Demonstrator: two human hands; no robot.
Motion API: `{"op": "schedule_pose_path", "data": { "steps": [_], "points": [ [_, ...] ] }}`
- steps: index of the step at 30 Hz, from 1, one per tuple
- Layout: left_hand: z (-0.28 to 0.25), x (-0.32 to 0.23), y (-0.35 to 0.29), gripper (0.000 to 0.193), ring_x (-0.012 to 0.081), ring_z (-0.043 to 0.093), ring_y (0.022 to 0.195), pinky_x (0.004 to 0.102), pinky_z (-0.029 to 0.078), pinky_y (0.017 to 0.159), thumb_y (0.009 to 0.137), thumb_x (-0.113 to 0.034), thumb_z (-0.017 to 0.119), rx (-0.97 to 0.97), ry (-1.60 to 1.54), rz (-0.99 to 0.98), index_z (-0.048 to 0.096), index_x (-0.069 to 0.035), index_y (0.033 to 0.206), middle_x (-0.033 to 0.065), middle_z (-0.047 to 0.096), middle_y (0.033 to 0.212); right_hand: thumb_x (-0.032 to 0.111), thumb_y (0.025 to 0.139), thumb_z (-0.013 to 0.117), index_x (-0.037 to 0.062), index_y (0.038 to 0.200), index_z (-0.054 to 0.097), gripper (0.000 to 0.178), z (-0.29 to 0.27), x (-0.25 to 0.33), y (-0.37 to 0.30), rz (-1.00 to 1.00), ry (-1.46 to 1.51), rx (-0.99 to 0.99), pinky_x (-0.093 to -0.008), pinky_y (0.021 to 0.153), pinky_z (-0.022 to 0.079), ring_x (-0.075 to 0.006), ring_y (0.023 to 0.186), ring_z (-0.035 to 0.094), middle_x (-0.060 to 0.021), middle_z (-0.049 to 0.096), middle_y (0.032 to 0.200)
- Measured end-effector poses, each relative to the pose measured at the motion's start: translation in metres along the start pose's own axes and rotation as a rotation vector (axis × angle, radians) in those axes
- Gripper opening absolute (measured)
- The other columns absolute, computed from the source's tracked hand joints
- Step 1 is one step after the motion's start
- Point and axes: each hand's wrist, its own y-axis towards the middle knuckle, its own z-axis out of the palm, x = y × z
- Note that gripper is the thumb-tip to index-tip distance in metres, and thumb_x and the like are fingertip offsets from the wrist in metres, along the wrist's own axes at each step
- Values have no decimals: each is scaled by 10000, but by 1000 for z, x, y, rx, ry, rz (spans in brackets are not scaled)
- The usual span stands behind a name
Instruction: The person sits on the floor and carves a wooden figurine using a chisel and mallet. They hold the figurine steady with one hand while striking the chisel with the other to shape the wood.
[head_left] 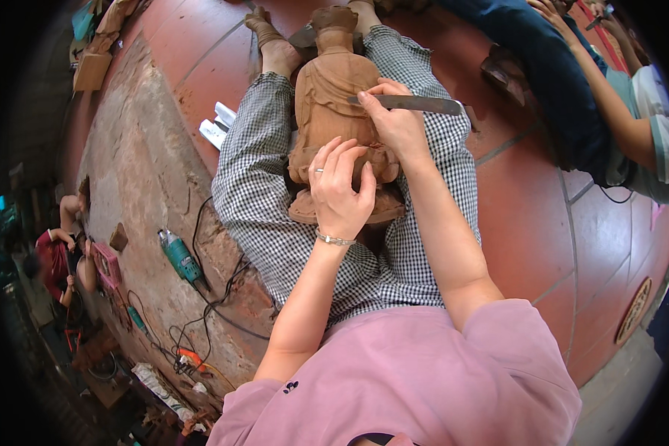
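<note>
A brown carved wooden statue (pixel 336 78) of a robed figure lies between my legs, its head end away from me and its base (pixel 385 211) near me. My right hand (pixel 401 126) is closed round a flat grey metal carving tool (pixel 427 104). The tool lies crosswise over the statue's upper right side, its left end at the carved robe folds. Resting on the lower part of the statue is my left hand (pixel 340 189), with fingers loosely curved and thumb apart. It holds no tool. The palm side of this hand is hidden.
Left of my checked trousers, a teal power tool (pixel 178 256) with black cords (pixel 215 305) lies on a stone slab (pixel 145 171). White pieces (pixel 218 125) lie by my left leg. Another person (pixel 617 111) sits close at the right; someone else (pixel 56 256) is far left.
</note>
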Motion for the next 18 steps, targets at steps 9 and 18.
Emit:
{"op": "schedule_pose_path", "data": {
  "steps": [9,18],
  "points": [
    [0,0,-1,212,329,582,1234,440,411,1048,821,-83,676,-4,8,-5,689,-30,1025,122,701,1159,227,819,729,-14,871,723,247,-6,4,11,226,288,145,-388,1005,458,-285,1171,613,-183,658,1239],
    [-4,7,2,199,322,597,1221,424,424,1042,821,-56,676,-2,-47,14,697,-26,1017,124,710,1153,190,844,731,-33,924,724,238,-31,-18,32,117,302,288,-294,768,543,-185,862,702,-117,743,997]
  ]
}}
